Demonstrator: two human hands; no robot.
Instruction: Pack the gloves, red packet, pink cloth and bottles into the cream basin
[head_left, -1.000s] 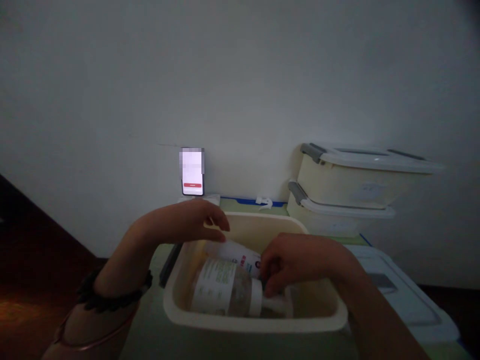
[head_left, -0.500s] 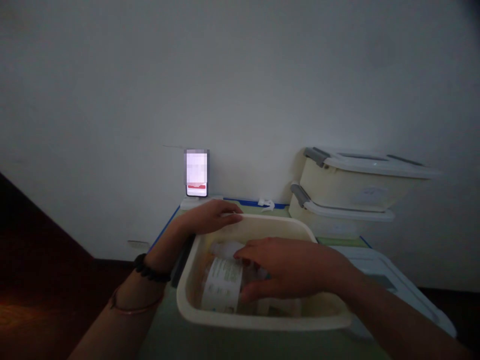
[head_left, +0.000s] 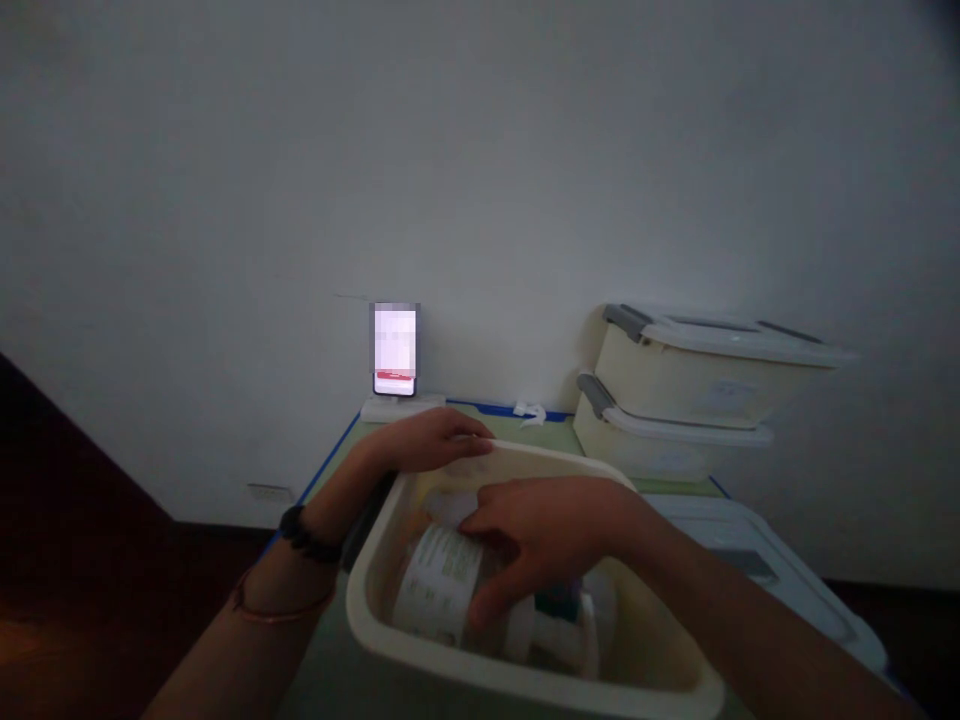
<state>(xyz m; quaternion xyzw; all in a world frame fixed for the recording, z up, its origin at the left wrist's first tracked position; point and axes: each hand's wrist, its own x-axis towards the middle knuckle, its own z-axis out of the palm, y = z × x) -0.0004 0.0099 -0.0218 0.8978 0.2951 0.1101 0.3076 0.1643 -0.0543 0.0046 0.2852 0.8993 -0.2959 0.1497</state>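
In front of me a cream storage box (head_left: pixel 536 675) without a lid stands tilted toward me. My left hand (head_left: pixel 439 438) holds its back left rim, fingers hooked over the edge. My right hand (head_left: pixel 551 535) is inside the box, thumb and fingers spread around a clear jar with a white printed label (head_left: pixel 439 585) that lies on its side. The fingertips' contact is partly hidden. Beside it, under my right wrist, lies a clear container with a white handle-like part and a dark green patch (head_left: pixel 559 605). A cloudy clear piece (head_left: pixel 450 505) rests behind the jar.
A phone (head_left: pixel 394 345) stands upright on a white base (head_left: pixel 401 407) at the back left. Two lidded boxes (head_left: pixel 712 385) are stacked at the back right. A pale lid (head_left: pixel 780 570) lies right of the box. White scraps (head_left: pixel 529 411) lie by the wall.
The box has tipped and turned, its near right corner coming lower. My right hand has closed in on the labelled jar, and the container with the white part now shows more. My left hand stays on the rim.
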